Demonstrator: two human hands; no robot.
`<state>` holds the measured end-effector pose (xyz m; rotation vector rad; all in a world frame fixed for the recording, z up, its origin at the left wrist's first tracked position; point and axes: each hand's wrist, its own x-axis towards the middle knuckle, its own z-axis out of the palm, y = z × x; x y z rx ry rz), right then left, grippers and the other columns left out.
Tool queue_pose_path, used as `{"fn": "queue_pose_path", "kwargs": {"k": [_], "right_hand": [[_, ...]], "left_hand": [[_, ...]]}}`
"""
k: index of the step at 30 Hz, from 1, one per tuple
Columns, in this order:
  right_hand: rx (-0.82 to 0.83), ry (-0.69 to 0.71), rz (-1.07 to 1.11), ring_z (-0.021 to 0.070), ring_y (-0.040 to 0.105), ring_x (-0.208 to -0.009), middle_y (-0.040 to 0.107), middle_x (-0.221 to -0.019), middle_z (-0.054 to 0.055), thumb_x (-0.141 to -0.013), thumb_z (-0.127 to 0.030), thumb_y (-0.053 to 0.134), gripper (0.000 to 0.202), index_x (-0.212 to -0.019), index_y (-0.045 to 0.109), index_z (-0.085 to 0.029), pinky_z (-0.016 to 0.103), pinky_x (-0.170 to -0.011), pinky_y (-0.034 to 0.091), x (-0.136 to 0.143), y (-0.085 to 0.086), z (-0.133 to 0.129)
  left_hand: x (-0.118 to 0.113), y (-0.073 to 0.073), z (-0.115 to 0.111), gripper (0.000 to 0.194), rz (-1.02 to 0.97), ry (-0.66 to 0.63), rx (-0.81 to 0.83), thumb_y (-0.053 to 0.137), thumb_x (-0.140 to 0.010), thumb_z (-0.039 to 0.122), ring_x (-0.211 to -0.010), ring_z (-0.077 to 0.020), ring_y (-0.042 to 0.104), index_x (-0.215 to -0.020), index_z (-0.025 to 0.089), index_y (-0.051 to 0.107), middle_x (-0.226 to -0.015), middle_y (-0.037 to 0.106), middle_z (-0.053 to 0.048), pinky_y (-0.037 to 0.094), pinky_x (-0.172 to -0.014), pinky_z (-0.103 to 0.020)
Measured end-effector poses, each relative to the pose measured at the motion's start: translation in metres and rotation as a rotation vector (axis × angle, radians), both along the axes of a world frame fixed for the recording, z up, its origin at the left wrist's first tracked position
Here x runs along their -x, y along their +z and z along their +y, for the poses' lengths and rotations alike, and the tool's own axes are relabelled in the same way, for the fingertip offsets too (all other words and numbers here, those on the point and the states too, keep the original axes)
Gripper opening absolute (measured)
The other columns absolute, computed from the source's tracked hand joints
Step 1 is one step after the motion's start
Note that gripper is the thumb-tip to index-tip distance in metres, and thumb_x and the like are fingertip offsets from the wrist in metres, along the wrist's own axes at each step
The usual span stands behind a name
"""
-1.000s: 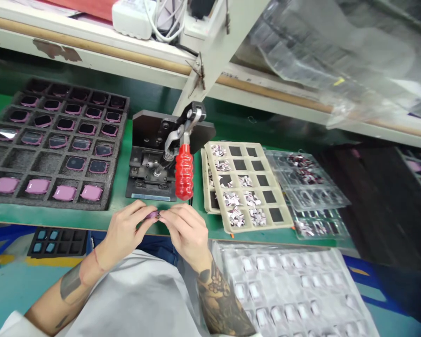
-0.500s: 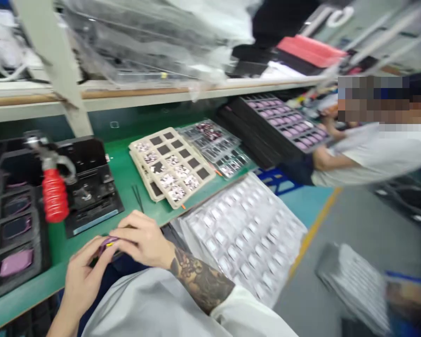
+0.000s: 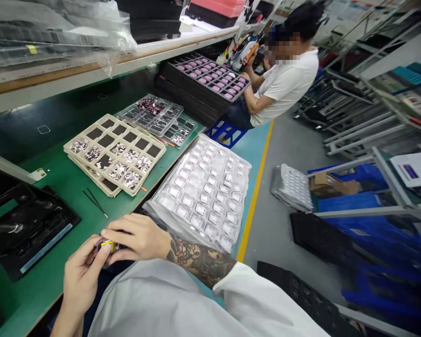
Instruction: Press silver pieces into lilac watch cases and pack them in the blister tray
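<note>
Left hand: fingers curled around a small purple part, gripping it from the left at the near edge of the counter.
Right hand: closed on the same purple part from the right, fingertips meeting those of the left hand.
Purple part: held between both hands, just above the counter's near edge.
Black fixture: left of the hands, on the counter.
Tweezers: lying on the counter just beyond the hands.
Beige tray: farther back, some pockets holding small shiny pieces.
Clear blister tray: right of the hands, overhanging the counter edge.
Co-worker: seated far right beside a black tray of purple parts.
</note>
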<state>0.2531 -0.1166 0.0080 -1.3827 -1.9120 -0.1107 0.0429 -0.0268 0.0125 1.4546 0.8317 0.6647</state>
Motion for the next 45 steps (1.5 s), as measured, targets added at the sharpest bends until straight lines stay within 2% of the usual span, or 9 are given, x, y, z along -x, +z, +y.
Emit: {"fn": "queue_pose_path", "kwargs": {"k": [3, 7, 13, 20, 27, 31, 35, 40, 45], "right_hand": [[0.276, -0.343, 0.097, 0.0214, 0.076, -0.118, 0.08, -0.131, 0.011, -0.113, -0.055, 0.062, 0.044, -0.139, 0.07, -0.021, 0.036, -0.105, 0.062, -0.044, -0.002, -0.028], [0.601, -0.81, 0.097, 0.027, 0.073, -0.117, 0.079, -0.122, 0.017, -0.113, -0.023, 0.053, 0.031, -0.137, 0.07, -0.017, 0.042, -0.109, 0.058, -0.107, -0.008, -0.062], [0.836, -0.866, 0.051, 0.032, 0.073, -0.115, 0.079, -0.116, 0.019, -0.101, -0.016, 0.068, 0.038, -0.139, 0.067, -0.013, 0.04, -0.104, 0.056, -0.14, -0.029, -0.072], [0.702, -0.839, 0.164, 0.0233, 0.077, -0.109, 0.078, -0.122, 0.013, -0.102, -0.012, 0.055, 0.042, -0.142, 0.067, -0.018, 0.037, -0.101, 0.061, -0.15, -0.02, -0.078], [0.138, -0.521, 0.629, 0.0204, 0.078, -0.094, 0.078, -0.103, 0.006, -0.107, -0.033, 0.071, 0.013, -0.115, 0.073, -0.023, 0.037, -0.089, 0.067, -0.083, 0.01, -0.031], [0.175, -0.182, 0.816, 0.0135, 0.072, -0.071, 0.073, -0.103, 0.004, -0.109, -0.028, 0.07, 0.013, -0.121, 0.072, -0.024, 0.027, -0.064, 0.065, 0.001, 0.011, 0.032], [0.258, 0.085, 0.895, 0.0118, 0.073, -0.071, 0.067, -0.131, 0.01, -0.11, -0.023, 0.066, 0.017, -0.123, 0.076, -0.027, 0.03, -0.064, 0.069, 0.067, 0.009, 0.077], [0.347, 0.325, 0.677, 0.0254, 0.079, -0.116, 0.072, -0.138, 0.011, -0.105, -0.014, 0.07, 0.04, -0.14, 0.077, -0.032, 0.04, -0.094, 0.073, 0.091, 0.009, 0.098], [0.229, 0.21, 0.568, 0.0275, 0.078, -0.119, 0.08, -0.132, 0.009, -0.102, -0.011, 0.075, 0.041, -0.137, 0.079, -0.032, 0.047, -0.103, 0.068, 0.087, 0.008, 0.102]], "left_hand": [[-0.015, 0.004, -0.006, 0.029, -0.033, 0.085, -0.031, 0.09, -0.094, 0.042, -0.074, -0.0185, 0.079, -0.11, 0.017, 0.086, -0.095, 0.084, -0.007, 0.066, -0.066, -0.023], [-0.013, 0.002, -0.003, 0.03, -0.046, 0.249, -0.015, 0.093, -0.093, 0.038, -0.095, -0.0229, 0.087, -0.11, 0.018, 0.078, -0.109, 0.088, -0.01, 0.071, -0.09, -0.029], [0.0, -0.009, 0.007, 0.05, 0.119, 0.183, -0.203, 0.087, -0.098, 0.043, -0.117, -0.0287, 0.082, -0.142, 0.022, 0.077, -0.125, 0.086, -0.01, 0.062, -0.115, -0.042], [0.018, -0.008, 0.017, 0.021, 0.139, 0.231, -0.506, 0.084, -0.1, 0.034, -0.091, -0.0203, 0.068, -0.119, 0.025, 0.087, -0.117, 0.081, -0.007, 0.053, -0.075, -0.033], [0.019, 0.0, 0.017, 0.033, -0.09, 0.392, 0.043, 0.088, -0.096, 0.043, -0.083, -0.022, 0.082, -0.112, 0.019, 0.074, -0.106, 0.085, -0.009, 0.067, -0.072, -0.031], [0.018, 0.0, 0.024, 0.047, -0.202, 0.384, 0.166, 0.084, -0.1, 0.043, -0.075, -0.0194, 0.082, -0.137, 0.018, 0.069, -0.101, 0.085, -0.009, 0.066, -0.066, -0.028], [0.027, -0.007, 0.031, 0.048, -0.271, 0.468, 0.185, 0.086, -0.098, 0.044, -0.081, -0.0201, 0.082, -0.136, 0.017, 0.075, -0.105, 0.085, -0.009, 0.067, -0.069, -0.029], [0.039, -0.02, 0.037, 0.051, -0.333, 0.6, 0.174, 0.09, -0.094, 0.043, -0.102, -0.0249, 0.084, -0.134, 0.016, 0.076, -0.116, 0.086, -0.014, 0.069, -0.091, -0.034], [0.045, -0.019, 0.033, 0.05, -0.361, 0.525, 0.179, 0.085, -0.1, 0.039, -0.11, -0.0259, 0.083, -0.143, 0.017, 0.074, -0.129, 0.084, -0.016, 0.068, -0.099, -0.035]]}}
